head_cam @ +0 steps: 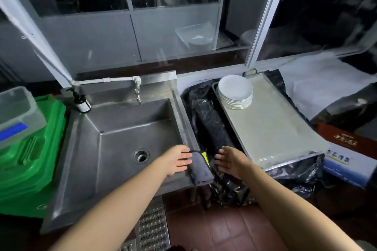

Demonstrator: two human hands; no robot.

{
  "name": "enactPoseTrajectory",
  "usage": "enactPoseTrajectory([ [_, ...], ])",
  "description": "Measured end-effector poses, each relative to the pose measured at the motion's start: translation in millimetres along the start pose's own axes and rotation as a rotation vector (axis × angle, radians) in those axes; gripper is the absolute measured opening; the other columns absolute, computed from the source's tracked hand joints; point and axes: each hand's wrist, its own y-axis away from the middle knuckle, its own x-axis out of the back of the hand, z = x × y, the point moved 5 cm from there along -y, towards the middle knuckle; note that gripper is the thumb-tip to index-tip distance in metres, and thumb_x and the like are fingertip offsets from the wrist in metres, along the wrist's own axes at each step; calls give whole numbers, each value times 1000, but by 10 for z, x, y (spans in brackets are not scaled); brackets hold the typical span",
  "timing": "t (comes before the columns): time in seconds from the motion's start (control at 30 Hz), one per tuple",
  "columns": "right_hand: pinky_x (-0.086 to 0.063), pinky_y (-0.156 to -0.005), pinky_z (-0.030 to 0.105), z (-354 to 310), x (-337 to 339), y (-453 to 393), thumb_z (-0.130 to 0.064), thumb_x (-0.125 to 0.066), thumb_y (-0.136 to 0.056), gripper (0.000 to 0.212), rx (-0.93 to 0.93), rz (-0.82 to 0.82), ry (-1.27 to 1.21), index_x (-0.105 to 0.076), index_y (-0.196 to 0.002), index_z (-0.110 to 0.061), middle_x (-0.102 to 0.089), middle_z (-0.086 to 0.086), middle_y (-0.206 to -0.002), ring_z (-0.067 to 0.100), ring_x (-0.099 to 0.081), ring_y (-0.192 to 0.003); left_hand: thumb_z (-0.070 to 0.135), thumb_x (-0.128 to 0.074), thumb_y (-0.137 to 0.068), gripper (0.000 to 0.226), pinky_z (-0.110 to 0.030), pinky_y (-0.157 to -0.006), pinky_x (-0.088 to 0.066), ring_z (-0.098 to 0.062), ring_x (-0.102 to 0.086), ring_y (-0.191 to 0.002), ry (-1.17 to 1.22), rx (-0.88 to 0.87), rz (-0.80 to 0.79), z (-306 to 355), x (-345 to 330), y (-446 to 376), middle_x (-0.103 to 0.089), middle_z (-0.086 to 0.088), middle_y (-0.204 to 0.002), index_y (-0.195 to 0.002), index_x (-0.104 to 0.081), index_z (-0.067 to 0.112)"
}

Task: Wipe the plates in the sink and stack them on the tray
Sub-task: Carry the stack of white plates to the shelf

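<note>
Flanking folded grey microfibre cloth (200,169) on steel sink (130,128) rim: left hand (177,160) touching it, nearer; right hand (230,160) just beside. Fingers straight, holding nothing.

White plates (235,90) sit stacked upright at far left corner of pale tray (275,128). Steel sink (126,128) basin bare. Grey cloth (200,169) draped over sink's right rim.

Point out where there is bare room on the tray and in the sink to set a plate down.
The long metal tray is bare from the stack of white plates at its far left corner to its near edge. The steel sink basin shows no plates, only the round drain. It is crowded at the sink's near right rim, where the grey folded cloth lies between both hands.
</note>
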Motion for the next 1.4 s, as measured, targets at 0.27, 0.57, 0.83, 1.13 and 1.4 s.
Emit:
enactPoseTrajectory([
  [0.27,-45,-73,32,-970,354,-646,-31,-48,-99,20,31,34,-48,-54,-82,-23,-63,0,-79,21,-62,-75,31,-49,-105,23,-43,-105,-47,-28,-64,-117,-38,2,-42,991,-469,-891,-69,-5,-121,-117,-62,15],
  [0.57,-53,-82,37,-1908,1076,-1335,-30,-58,-96,15,49,155,-114,-63,-97,-15,-69,11,-109,29,-69,-94,31,-54,-103,21,-46,-107,-48,-29,-65,-117,-56,7,-121,1983,-1072,-1811,-71,-6,-119,-114,-65,16],
  [0.83,-54,-86,42,-2431,1545,-1691,-28,-57,-98,26,40,191,-148,-62,-113,-8,-68,15,-116,33,-68,-105,28,-59,-101,22,-47,-106,-50,-28,-67,-113,-37,-19,-97,2466,-1461,-2173,-71,-8,-120,-117,-65,15],
  [1.13,-56,-82,43,-2974,2137,-2168,-27,-58,-97,27,16,121,-71,-62,-115,-7,-68,16,-114,34,-68,-101,27,-56,-99,26,-45,-106,-48,-30,-63,-121,59,-37,55,2698,-1913,-2428,-68,-9,-127,-119,-64,13],
  [1.4,-57,-85,46,-3510,2282,-2467,-27,-57,-97,24,6,0,25,-60,-113,-9,-64,14,-108,33,-65,-95,26,-54,-100,15,-46,-111,-44,-30,-61,-121,221,-41,251,2661,-2164,-2422,-65,-10,-131,-104,-62,14],
])
